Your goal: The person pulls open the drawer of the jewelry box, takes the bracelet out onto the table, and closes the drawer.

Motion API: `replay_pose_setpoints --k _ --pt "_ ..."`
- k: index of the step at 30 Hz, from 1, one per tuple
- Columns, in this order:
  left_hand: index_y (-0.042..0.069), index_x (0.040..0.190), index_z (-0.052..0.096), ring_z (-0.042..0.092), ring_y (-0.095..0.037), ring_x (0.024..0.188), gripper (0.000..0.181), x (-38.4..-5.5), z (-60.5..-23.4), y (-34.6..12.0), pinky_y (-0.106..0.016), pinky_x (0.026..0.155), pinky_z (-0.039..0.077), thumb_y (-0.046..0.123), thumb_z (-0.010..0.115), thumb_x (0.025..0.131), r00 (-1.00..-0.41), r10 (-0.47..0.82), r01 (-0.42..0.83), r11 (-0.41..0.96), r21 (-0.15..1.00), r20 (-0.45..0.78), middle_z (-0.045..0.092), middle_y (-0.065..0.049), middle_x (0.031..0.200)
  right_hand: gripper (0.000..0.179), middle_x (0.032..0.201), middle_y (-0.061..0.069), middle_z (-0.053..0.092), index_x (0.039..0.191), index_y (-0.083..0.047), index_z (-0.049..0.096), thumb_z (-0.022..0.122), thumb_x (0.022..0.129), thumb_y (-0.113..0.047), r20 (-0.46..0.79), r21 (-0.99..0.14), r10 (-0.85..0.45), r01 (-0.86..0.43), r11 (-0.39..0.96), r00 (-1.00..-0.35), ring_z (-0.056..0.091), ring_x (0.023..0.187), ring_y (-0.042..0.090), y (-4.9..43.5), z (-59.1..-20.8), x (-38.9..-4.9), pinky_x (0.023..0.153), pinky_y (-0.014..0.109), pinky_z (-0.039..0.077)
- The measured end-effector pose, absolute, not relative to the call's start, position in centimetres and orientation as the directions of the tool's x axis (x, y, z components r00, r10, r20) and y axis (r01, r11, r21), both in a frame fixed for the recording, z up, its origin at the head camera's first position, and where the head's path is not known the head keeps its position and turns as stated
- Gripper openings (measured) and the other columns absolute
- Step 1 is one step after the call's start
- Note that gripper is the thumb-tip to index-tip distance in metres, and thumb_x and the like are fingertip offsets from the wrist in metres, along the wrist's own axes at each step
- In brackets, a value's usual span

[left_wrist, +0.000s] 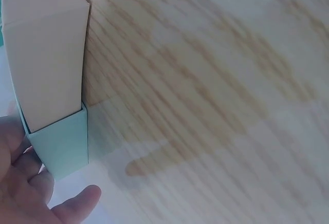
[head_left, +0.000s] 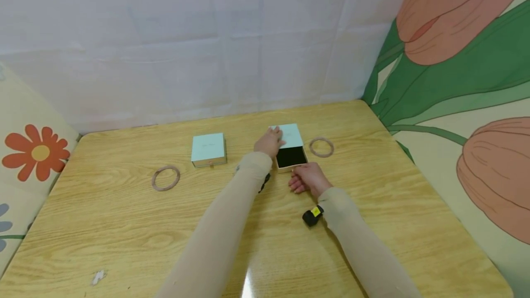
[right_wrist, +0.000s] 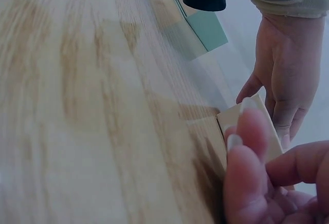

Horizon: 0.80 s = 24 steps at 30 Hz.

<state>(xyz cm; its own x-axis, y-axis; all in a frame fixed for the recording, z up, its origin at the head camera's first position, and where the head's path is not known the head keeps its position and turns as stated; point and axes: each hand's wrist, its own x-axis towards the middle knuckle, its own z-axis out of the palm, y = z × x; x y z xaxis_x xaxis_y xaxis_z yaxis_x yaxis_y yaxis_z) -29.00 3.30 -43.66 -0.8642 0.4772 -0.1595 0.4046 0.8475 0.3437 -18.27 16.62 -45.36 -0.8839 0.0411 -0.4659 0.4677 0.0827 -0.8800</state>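
Observation:
In the head view a pale-blue drawer box stands at the right, its sleeve [head_left: 291, 135] at the back and its drawer [head_left: 291, 157] pulled partly out, showing a black inside. My left hand [head_left: 269, 142] rests on the sleeve's top left part; in the left wrist view its thumb stands apart from the sleeve [left_wrist: 61, 144]. My right hand [head_left: 309, 178] is at the drawer's front edge, thumb and forefinger pinching there; the fingers [right_wrist: 252, 157] hide the exact spot. Right of the box lies a pinkish bangle [head_left: 321, 156].
A second pale-blue box [head_left: 209, 147], its drawer in, stands left of my left hand. Another bangle [head_left: 164, 189] lies farther left. A black wrist camera [head_left: 312, 216] hangs by the right sleeve. White cloth [head_left: 174, 59] rises behind the wooden table [head_left: 124, 224].

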Motion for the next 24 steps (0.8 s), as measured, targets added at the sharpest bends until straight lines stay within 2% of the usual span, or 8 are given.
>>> replay_pose_setpoints --k 12,24 --pt "0.014 0.152 0.034 0.013 -0.021 0.147 0.052 -28.89 -43.59 3.43 -0.034 0.115 0.024 0.034 0.041 0.104 -0.87 0.473 0.406 0.848 0.34 -0.142 0.018 -0.002 0.16 0.019 0.06 0.006 0.062 0.09 0.008 0.055 0.044 0.099 -0.005 -0.463 -0.883 0.043 0.465 0.07 -0.885 0.059 0.048 0.011 16.48 -45.36 -18.82 0.043 0.022 0.051" --pt "0.013 0.151 0.034 0.013 -0.022 0.147 0.052 -29.13 -43.66 3.41 -0.035 0.116 0.022 0.034 0.041 0.104 -0.864 0.481 0.414 0.848 0.332 -0.15 0.018 -0.003 0.16 0.02 0.058 0.006 0.062 0.087 0.006 0.056 0.045 0.099 -0.006 -0.485 -0.871 0.046 0.487 0.061 -0.873 0.059 0.046 0.011 16.32 -45.15 -19.26 0.042 0.022 0.051"
